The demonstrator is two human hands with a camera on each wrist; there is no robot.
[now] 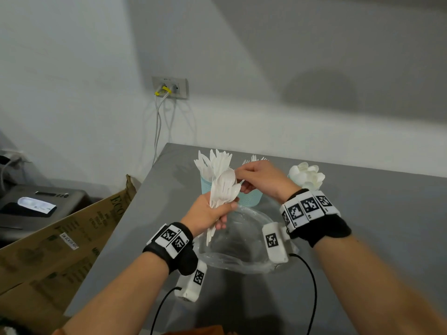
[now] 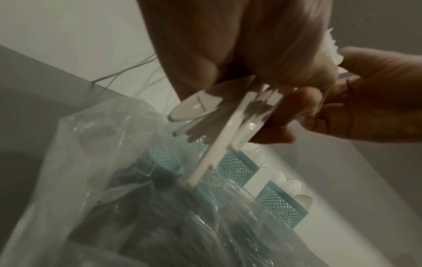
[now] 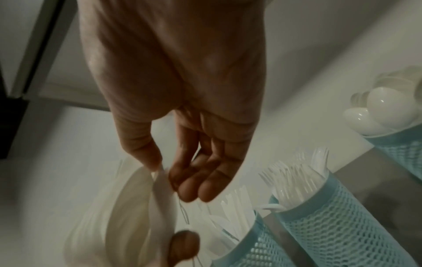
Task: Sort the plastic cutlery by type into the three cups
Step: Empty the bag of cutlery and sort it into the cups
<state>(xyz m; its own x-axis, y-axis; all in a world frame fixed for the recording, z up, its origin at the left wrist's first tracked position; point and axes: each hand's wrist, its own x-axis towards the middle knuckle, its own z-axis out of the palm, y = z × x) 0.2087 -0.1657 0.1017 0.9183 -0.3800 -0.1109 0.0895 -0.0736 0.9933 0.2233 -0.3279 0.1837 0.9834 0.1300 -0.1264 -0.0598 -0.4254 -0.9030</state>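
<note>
My left hand [image 1: 217, 211] grips a bundle of white plastic cutlery [image 1: 223, 189] by the handles, heads up, above the table. The bundle holds spoons and forks. My right hand [image 1: 240, 180] reaches across and pinches one white piece [image 3: 162, 182] at the top of the bundle between thumb and fingers; I cannot tell its type. Three teal mesh cups stand behind: the knife cup [image 1: 205, 187] on the left, the fork cup [image 1: 252, 199] in the middle, partly hidden by my hands, and the spoon cup [image 3: 402, 146] on the right.
A crumpled clear plastic bag [image 1: 242, 245] lies on the grey table [image 1: 362, 238] under my wrists. A cardboard box [image 1: 60, 238] leans against the table's left edge. The wall with a socket and cables [image 1: 169, 88] stands just behind the cups.
</note>
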